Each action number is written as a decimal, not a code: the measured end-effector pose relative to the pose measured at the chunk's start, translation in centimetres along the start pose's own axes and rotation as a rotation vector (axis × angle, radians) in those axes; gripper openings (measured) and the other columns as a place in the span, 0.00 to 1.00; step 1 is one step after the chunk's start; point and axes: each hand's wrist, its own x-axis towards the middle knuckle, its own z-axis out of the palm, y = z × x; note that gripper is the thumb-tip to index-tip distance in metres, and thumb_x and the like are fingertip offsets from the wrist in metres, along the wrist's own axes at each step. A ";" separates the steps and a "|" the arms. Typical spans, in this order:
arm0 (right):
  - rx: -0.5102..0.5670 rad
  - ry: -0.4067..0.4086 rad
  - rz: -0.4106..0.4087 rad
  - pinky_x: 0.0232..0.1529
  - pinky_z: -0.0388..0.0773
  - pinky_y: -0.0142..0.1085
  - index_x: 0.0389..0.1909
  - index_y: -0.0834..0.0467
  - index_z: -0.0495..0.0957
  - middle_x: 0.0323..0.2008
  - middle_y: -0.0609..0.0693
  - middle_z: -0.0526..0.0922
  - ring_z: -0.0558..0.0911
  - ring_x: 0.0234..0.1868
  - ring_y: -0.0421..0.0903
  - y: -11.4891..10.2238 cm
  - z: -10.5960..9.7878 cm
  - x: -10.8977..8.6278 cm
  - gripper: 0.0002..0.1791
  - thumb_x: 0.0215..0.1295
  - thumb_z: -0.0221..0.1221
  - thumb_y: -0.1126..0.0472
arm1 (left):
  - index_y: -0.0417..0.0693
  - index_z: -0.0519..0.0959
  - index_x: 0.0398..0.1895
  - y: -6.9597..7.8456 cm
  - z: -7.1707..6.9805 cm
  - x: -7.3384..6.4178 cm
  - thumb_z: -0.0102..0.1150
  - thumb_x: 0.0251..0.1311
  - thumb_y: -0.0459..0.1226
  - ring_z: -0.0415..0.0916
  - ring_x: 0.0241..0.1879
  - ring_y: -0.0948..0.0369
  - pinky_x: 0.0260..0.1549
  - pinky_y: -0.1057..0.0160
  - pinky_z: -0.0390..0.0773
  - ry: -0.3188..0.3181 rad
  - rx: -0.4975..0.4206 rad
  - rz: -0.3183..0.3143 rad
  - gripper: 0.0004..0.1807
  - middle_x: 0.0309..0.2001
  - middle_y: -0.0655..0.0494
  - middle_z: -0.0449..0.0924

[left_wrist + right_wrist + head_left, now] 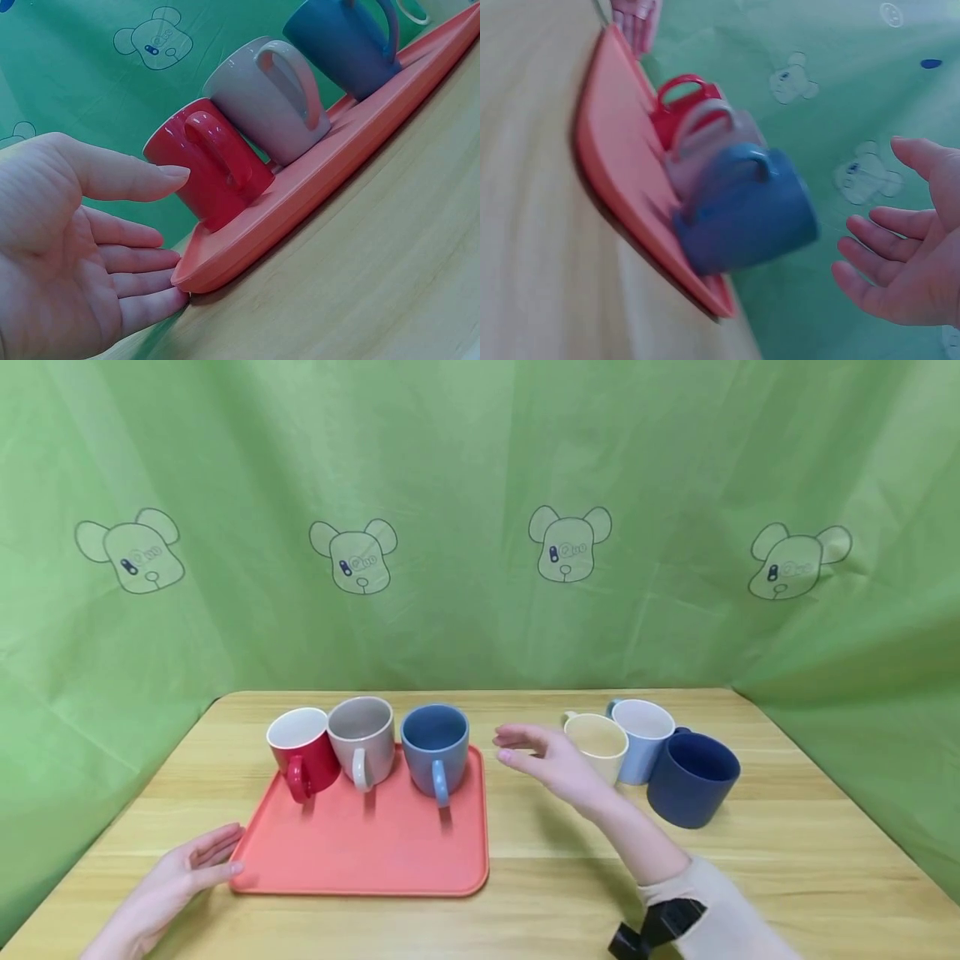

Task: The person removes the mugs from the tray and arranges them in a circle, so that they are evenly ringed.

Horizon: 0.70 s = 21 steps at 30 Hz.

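Observation:
My left hand [183,877] is at the near left corner of a coral tray [360,860], its fingertips right at the rim and its thumb lifted in the left wrist view. Along the tray's far side stand a red mug [318,760] with a white inside, a light grey mug [375,747] and a blue mug [442,752], handles towards me. To the right of the blue mug, my right hand [558,768] hovers above the table with loosely extended fingers and nothing in them. The right wrist view shows a gap between these fingers and the blue mug.
Beyond my right forearm, a cream mug [609,764], a light blue mug [641,760] and a navy mug [686,789] are grouped at the table's right. The wooden table [810,852] ends at a green curtain [480,635] printed with bear heads.

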 end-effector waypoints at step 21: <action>0.103 -0.112 0.180 0.39 0.79 0.41 0.50 0.66 0.75 0.43 0.55 0.81 0.79 0.41 0.50 2.6 7.4 1.9 0.23 0.60 0.62 0.56 | 0.25 0.46 0.67 0.1 -0.1 0.0 0.52 0.64 0.38 0.47 0.66 0.42 0.47 0.79 0.64 -0.007 -0.001 -0.022 0.39 0.68 0.31 0.47</action>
